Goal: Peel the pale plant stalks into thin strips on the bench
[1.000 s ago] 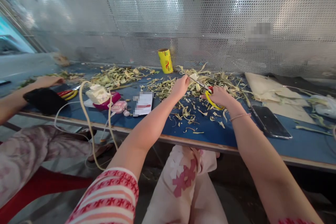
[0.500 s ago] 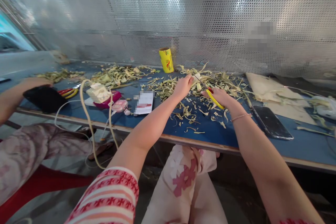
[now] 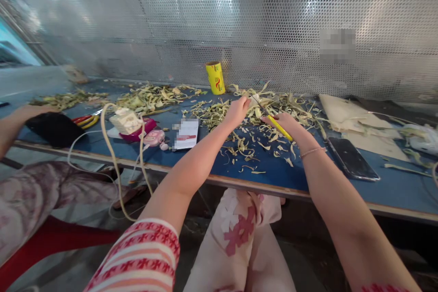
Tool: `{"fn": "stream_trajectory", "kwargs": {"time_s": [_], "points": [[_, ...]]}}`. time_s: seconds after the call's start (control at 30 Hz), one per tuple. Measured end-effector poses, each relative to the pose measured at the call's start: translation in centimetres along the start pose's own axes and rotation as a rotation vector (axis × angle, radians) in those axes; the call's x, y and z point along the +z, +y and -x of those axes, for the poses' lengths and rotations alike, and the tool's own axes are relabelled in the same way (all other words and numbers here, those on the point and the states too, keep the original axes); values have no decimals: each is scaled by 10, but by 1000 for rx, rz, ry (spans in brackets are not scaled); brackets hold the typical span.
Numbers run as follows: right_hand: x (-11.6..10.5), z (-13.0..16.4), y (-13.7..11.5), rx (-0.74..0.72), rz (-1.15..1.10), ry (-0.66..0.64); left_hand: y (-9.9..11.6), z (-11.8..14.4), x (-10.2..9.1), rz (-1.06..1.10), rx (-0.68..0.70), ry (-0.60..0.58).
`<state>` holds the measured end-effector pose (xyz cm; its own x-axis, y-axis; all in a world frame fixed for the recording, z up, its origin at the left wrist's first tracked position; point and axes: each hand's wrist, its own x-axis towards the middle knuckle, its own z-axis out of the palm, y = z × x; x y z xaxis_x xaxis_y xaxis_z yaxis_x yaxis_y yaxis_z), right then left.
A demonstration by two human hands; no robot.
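Note:
My right hand [image 3: 283,123] grips yellow-handled scissors [image 3: 279,128], whose thin blades point up and left toward my left hand. With fingers pinched together, my left hand [image 3: 238,110] holds a pale, whitish piece of plant [image 3: 254,99] at the blade tips. Whether the blades touch that piece is too small to tell. Beneath both hands spreads a loose heap of yellow-green plant strips [image 3: 214,114]. Smaller trimmings [image 3: 242,146] are scattered on the blue tabletop [image 3: 219,157] closer to me.
A yellow roll [image 3: 215,78] stands by the perforated metal panel [image 3: 185,23]. Left are a white pack [image 3: 187,134], a plug adapter [image 3: 126,121] with looping cable, other scissors [image 3: 89,120], and a co-worker's arm [image 3: 13,123]. A phone [image 3: 354,158] lies right, near brown paper [image 3: 359,121].
The scissors' handles have come closer together in my right hand; the red part seen before no longer shows. My left hand stays nearly in place. The whole view has shifted slightly.

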<state>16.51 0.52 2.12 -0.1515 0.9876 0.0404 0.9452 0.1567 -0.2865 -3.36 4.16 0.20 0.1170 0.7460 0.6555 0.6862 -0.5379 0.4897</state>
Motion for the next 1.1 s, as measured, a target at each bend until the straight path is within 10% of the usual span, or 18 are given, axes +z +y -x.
{"fn": "stream_trajectory", "kwargs": {"time_s": [1.1], "points": [[-7,0,-4,51,27,33,0,0,2,93,77,-190]]}}
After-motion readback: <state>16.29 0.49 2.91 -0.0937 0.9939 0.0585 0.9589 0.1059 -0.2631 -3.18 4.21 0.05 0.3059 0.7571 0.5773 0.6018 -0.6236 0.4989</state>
